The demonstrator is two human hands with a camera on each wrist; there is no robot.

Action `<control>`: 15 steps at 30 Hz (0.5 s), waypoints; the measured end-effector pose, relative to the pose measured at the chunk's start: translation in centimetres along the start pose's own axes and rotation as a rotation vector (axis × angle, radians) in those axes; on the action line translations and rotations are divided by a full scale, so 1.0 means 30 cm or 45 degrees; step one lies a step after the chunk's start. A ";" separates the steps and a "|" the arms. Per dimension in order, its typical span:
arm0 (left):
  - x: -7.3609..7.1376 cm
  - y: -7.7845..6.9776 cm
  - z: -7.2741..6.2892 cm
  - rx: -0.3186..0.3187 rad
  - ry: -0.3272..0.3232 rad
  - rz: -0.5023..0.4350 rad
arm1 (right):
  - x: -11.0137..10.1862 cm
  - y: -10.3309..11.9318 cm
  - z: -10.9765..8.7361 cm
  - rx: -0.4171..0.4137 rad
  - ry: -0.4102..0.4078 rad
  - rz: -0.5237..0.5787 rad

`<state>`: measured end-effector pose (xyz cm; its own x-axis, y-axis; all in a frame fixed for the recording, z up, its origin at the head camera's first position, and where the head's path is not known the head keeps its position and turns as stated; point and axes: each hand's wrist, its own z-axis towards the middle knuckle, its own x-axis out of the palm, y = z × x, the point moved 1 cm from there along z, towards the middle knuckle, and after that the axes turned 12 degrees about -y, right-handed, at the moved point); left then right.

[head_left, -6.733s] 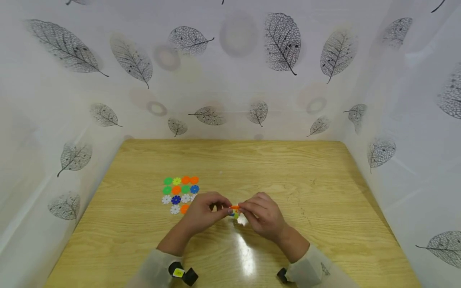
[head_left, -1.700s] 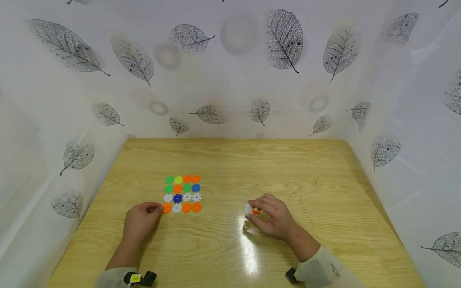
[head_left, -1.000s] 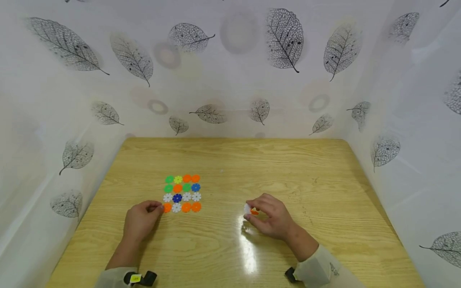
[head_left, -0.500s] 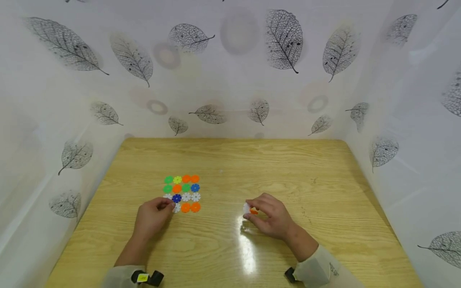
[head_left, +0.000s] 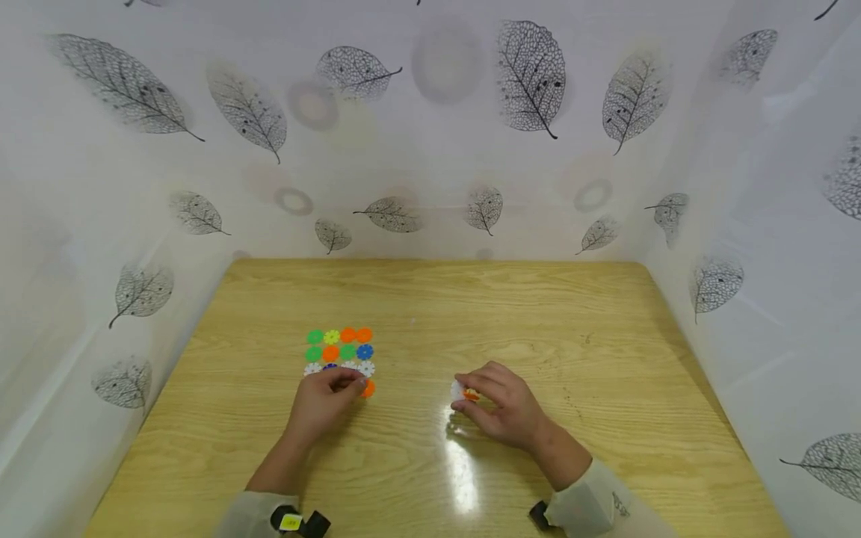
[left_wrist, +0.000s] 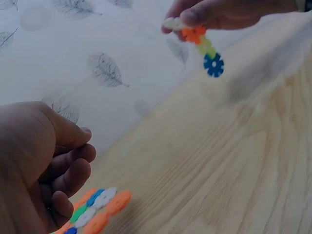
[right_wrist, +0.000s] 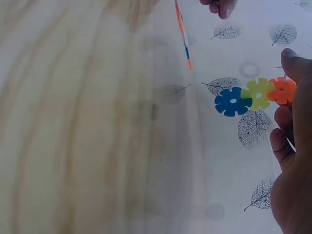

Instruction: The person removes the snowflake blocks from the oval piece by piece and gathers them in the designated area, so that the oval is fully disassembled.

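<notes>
Several flower-shaped interlocking plastic discs lie flat in a grid of rows [head_left: 331, 353] on the table's left half. Over the front row is my left hand [head_left: 324, 403], partly covering it. In the left wrist view its thumb [left_wrist: 80, 136] meets the forefinger, with the other fingers loosely curled and nothing visible between them. My right hand [head_left: 507, 403] pinches a short chain of joined discs by its white end disc [head_left: 457, 390]. From there the chain runs through an orange disc [right_wrist: 282, 91] and a yellow-green disc [right_wrist: 258, 95] to a blue disc [right_wrist: 234, 101].
The wood-grain table [head_left: 430, 306] spreads around both hands. White cloth walls [head_left: 430, 149] printed with leaves stand along its back and sides. Small black devices are strapped at both wrists, such as the left device [head_left: 299, 521].
My left hand has moved right along the front row, from the orange disc at its left end. The right hand keeps its chain and shifts slightly left.
</notes>
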<state>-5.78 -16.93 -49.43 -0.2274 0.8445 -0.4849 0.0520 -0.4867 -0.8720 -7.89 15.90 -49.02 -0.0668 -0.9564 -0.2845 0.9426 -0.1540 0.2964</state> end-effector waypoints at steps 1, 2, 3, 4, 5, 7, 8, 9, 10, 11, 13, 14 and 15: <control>0.011 -0.010 -0.003 0.005 0.014 -0.011 | 0.001 0.000 0.000 0.001 0.004 -0.001; 0.023 -0.018 -0.006 0.007 0.024 -0.014 | 0.002 0.001 0.000 0.001 0.007 -0.004; 0.034 -0.029 -0.009 0.013 0.039 -0.022 | 0.003 0.001 0.000 -0.001 0.010 -0.008; 0.044 -0.038 -0.013 0.018 0.053 -0.021 | 0.003 0.001 0.000 -0.004 0.012 -0.013; 0.055 -0.047 -0.016 0.026 0.067 -0.023 | 0.003 0.001 -0.001 -0.002 0.014 -0.020; 0.075 -0.062 -0.025 0.040 0.103 -0.029 | 0.003 0.001 -0.001 -0.005 0.017 -0.026; 0.085 -0.069 -0.029 0.050 0.116 -0.033 | 0.003 0.002 -0.001 -0.008 0.018 -0.031; 0.094 -0.076 -0.033 0.056 0.129 -0.040 | 0.003 0.002 -0.001 -0.006 0.021 -0.035; 0.103 -0.081 -0.037 0.065 0.144 -0.048 | 0.003 0.003 -0.002 -0.003 0.025 -0.038; 0.112 -0.087 -0.041 0.076 0.159 -0.059 | 0.002 0.004 -0.001 0.003 0.029 -0.042; 0.129 -0.100 -0.048 0.101 0.194 -0.075 | 0.002 0.005 -0.002 0.014 0.040 -0.051; 0.138 -0.106 -0.052 0.108 0.217 -0.084 | 0.002 0.006 -0.002 0.022 0.047 -0.056; 0.147 -0.112 -0.055 0.114 0.243 -0.093 | 0.003 0.007 -0.003 0.028 0.055 -0.059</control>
<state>-5.34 -11.22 -48.75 -0.0390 0.9011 -0.4319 -0.0467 -0.4334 -0.9000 -7.68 15.80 -49.06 -0.0959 -0.9364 -0.3375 0.9312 -0.2042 0.3020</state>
